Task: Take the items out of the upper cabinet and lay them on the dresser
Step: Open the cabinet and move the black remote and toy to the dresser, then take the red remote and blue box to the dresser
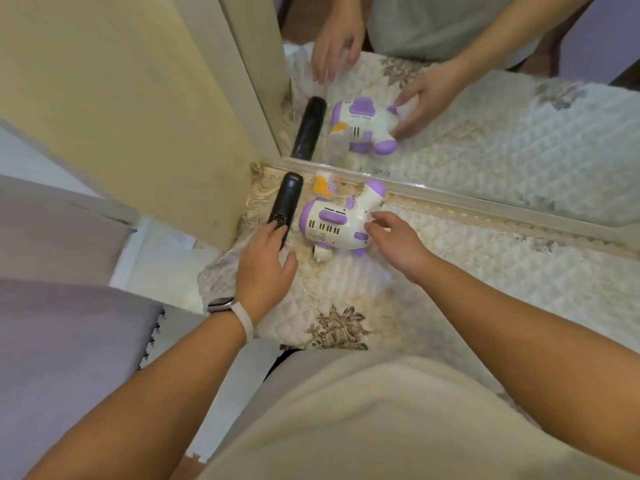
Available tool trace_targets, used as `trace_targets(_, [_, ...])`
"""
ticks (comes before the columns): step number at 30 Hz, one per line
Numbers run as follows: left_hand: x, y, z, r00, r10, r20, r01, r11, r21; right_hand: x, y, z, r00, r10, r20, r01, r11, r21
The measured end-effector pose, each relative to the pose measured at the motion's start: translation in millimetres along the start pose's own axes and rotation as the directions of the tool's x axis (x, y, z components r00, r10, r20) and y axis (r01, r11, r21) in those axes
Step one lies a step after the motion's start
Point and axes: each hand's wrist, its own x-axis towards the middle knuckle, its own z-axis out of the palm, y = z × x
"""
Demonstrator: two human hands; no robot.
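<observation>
Items on the dresser's cream quilted cover (450, 271): three — one black oblong plastic remote-like device (285, 202), one white-and-purple plastic toy gun (334, 221), one small orange-and-white bottle (323, 185) — all lying flat in the left corner against the mirror (485, 116), each doubled in reflection. Left hand (266, 261), pale watch strap (242, 318) at wrist, rests fingers loosely spread on the device's near end. Right hand (398, 242): fingers slightly parted, tips touching the toy's handle; no firm grip visible.

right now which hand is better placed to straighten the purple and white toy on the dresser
Right. The right hand has its fingertips at the purple and white toy, while the left hand rests on the black remote beside it.
</observation>
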Motion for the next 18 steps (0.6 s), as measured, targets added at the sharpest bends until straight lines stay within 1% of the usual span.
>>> trace_targets(3, [-23.6,19.0,-5.3,0.992,0.094,-0.084,-0.084,0.99,0.115,-18.0,0.4,-15.2,0.992,-0.12,0.026,0.122,0.987,-0.105])
trace_targets(5, [-38.9,33.6,-11.8,0.986,0.102,-0.131,-0.077,0.981,0.178,-30.3,0.1,-23.5,0.974,-0.223,0.049,0.228,0.949,-0.219])
trace_targets(6, [-46.5,40.5,-15.4,0.983,0.104,-0.153,-0.071,0.975,0.212,-36.1,-0.2,-27.5,0.955,-0.289,0.066,0.295,0.912,-0.286])
trace_targets(8, [-60.9,51.7,-21.7,0.974,0.13,-0.186,-0.077,0.96,0.269,-49.3,-3.5,-34.4,0.897,-0.424,0.128,0.436,0.794,-0.424])
trace_targets(10, [-76.0,60.4,-27.4,0.969,0.142,-0.2,-0.072,0.944,0.322,-63.5,-9.3,-38.2,0.81,-0.542,0.223,0.566,0.626,-0.537])
trace_targets(13, [-103.5,68.6,-34.9,0.967,0.093,-0.236,-0.001,0.931,0.364,-84.5,-19.8,-36.9,0.657,-0.669,0.347,0.703,0.378,-0.602])
trace_targets(14, [-114.3,70.7,-38.3,0.964,0.067,-0.256,0.032,0.932,0.362,-90.3,-23.2,-34.1,0.613,-0.692,0.382,0.73,0.31,-0.61])
trace_targets(15, [-125.8,72.7,-41.5,0.961,0.042,-0.274,0.061,0.933,0.356,-96.0,-25.8,-30.4,0.584,-0.696,0.417,0.747,0.262,-0.611])
trace_targets(18, [-164.1,77.1,-52.1,0.943,-0.014,-0.334,0.14,0.924,0.357,-115.1,-34.0,-15.5,0.508,-0.685,0.522,0.799,0.15,-0.582])
